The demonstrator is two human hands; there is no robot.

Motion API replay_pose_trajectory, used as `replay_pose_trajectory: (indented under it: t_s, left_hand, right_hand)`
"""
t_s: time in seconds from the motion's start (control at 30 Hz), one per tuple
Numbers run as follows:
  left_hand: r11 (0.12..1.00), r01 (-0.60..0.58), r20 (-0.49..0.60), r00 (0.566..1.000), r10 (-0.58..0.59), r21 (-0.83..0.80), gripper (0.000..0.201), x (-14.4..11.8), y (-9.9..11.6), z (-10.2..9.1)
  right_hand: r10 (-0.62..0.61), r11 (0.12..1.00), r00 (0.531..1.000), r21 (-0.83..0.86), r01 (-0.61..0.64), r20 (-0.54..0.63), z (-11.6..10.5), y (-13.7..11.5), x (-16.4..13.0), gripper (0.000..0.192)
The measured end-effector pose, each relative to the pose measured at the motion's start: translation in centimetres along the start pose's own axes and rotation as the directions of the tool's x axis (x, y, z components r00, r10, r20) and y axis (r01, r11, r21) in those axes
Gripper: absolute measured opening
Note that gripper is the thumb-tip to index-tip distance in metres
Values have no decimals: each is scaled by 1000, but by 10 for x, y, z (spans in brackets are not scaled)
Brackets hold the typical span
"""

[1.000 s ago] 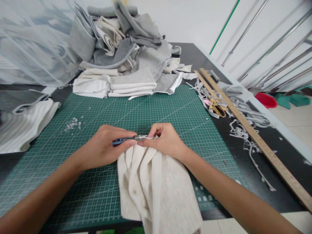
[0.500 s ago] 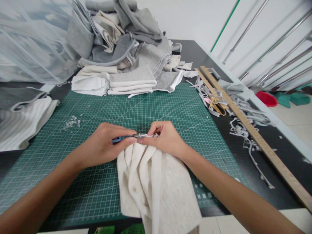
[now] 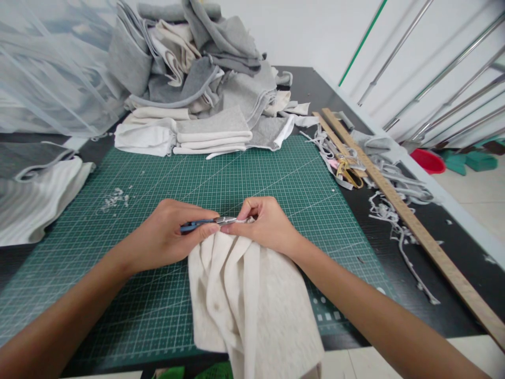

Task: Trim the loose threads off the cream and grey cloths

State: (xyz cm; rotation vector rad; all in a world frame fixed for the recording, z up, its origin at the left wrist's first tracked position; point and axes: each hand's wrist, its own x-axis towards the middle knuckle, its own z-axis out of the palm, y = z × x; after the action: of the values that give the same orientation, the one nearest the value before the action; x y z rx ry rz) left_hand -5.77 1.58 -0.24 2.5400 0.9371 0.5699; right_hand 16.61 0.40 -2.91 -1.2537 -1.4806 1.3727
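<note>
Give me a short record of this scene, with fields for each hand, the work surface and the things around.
left hand: holds blue-handled snips, tip at cloth edge
right hand: pinches top edge of cream cloth
surface: green cutting mat on dark table
behind: pile of grey and cream fabric
right side: wooden ruler, scissors, fabric strips
</note>
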Motion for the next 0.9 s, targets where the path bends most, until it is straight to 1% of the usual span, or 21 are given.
replay_pose_trajectory:
  t_s: [0.33, 0.43, 0.67, 0.9]
  left_hand:
    - [999, -8, -25, 1000, 8, 33, 20, 3, 5, 1]
    - [999, -29, -23, 999, 30, 28, 18, 3, 5, 1]
    - [1000, -9, -12, 1000, 9, 21, 19, 1, 3, 1]
    - [1000, 9, -26, 1000, -9, 23, 22, 0, 1, 2]
  right_hand:
    - [-3, 1000, 1000, 4, 3, 7, 0, -2, -1, 35]
    - [-1, 1000, 1000, -10, 1, 5, 0, -2, -1, 34]
    - [4, 1000, 1000, -2, -4, -2, 0, -2, 0, 35]
    - [10, 1000, 1000, 15, -10, 4, 1, 0, 0, 36]
